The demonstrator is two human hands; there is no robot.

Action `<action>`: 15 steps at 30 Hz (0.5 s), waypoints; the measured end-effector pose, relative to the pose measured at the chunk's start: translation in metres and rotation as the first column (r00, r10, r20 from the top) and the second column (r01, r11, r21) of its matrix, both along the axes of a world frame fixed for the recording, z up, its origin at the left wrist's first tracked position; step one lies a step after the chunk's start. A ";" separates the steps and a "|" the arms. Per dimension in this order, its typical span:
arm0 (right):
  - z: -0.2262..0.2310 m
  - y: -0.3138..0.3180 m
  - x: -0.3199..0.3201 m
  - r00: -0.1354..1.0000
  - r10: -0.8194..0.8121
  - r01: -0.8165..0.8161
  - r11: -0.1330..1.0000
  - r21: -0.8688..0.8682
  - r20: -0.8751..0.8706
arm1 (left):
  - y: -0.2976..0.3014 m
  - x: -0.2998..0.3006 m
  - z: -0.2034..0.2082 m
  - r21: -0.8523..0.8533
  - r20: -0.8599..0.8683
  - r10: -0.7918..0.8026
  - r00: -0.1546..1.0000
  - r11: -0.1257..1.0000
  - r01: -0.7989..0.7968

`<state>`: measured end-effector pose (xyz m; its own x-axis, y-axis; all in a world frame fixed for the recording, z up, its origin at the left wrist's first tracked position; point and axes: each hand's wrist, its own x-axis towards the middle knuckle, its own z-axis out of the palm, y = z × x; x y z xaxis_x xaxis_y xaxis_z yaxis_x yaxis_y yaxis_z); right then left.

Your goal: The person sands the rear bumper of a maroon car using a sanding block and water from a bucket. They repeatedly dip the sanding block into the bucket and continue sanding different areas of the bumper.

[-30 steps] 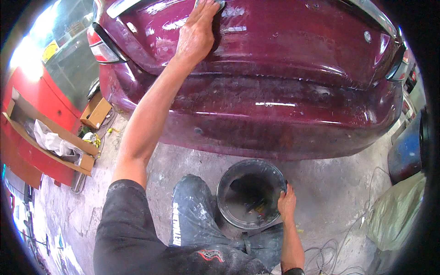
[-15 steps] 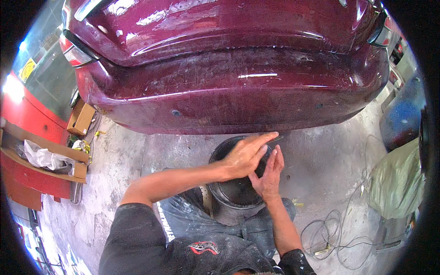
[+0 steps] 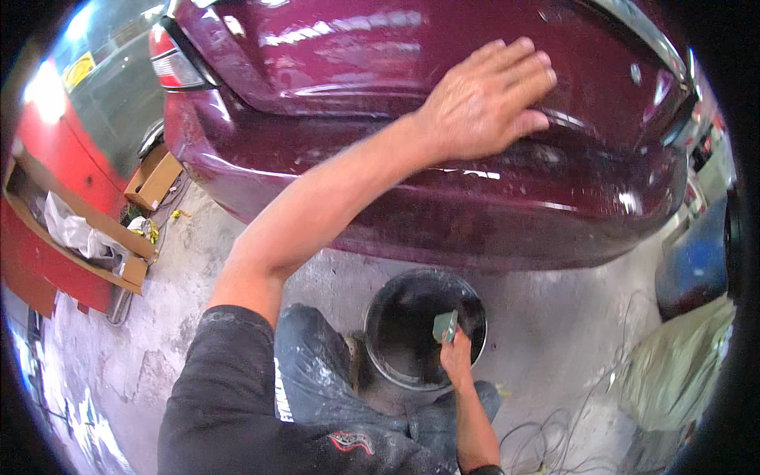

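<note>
My left hand [image 3: 492, 103] stretches far out over the back of a dark red car [image 3: 348, 47]. Its palm faces down and the fingers are straight; whether it touches the paint I cannot tell. Closer to me, my right hand [image 3: 457, 360] grips a folded grey-green piece that looks like sandpaper [image 3: 445, 326]. It is held over a round black bucket [image 3: 370, 348] on the floor between my knees. The bucket's inside is dark, so its contents are hard to make out. The car's rear bumper [image 3: 380, 229] lies just beyond the bucket.
To the left, an open cardboard box [image 3: 119, 273] with white plastic in it stands by a red panel [image 3: 79, 158], and a smaller box [image 3: 154, 180] is behind it. A blue drum [image 3: 693, 273] and a pale plastic bag [image 3: 673, 372] are at right. Cables [image 3: 538, 439] lie on the concrete.
My hands were together above the bucket and are now apart. The left went up and away over the car; the right came down with the sandpaper. The whole view has tilted and shifted.
</note>
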<state>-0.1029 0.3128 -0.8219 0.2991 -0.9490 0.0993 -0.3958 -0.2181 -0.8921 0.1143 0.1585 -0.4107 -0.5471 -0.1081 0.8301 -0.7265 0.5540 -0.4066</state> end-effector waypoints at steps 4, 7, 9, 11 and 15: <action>-0.052 -0.020 -0.010 0.998 0.023 -0.036 0.977 0.210 0.063 | -0.061 0.067 0.030 -0.190 0.216 0.398 0.892 0.913 -0.361; -0.019 -0.013 -0.011 0.989 -0.086 0.004 0.831 0.557 0.121 | -0.056 0.091 0.025 -0.144 0.263 0.393 0.881 0.919 -0.367; -0.016 -0.017 -0.008 1.000 -0.003 0.005 0.888 0.460 -0.004 | -0.040 0.109 0.025 -0.140 0.206 0.454 0.867 0.890 -0.433; -0.037 -0.025 -0.010 0.987 0.053 0.005 0.937 0.350 -0.154 | -0.029 0.133 0.035 -0.113 0.186 0.533 0.826 0.846 -0.521; -0.043 -0.026 -0.005 0.964 0.172 -0.107 0.949 0.297 -0.204 | -0.001 0.209 0.037 0.103 0.037 0.759 0.650 0.644 -0.758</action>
<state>-0.1081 0.2869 -0.8651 0.4140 -0.8752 -0.2502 -0.5765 -0.0393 -0.8162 0.3230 0.1572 -0.3740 -0.2281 -0.5638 0.7938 -0.9142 -0.1565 -0.3739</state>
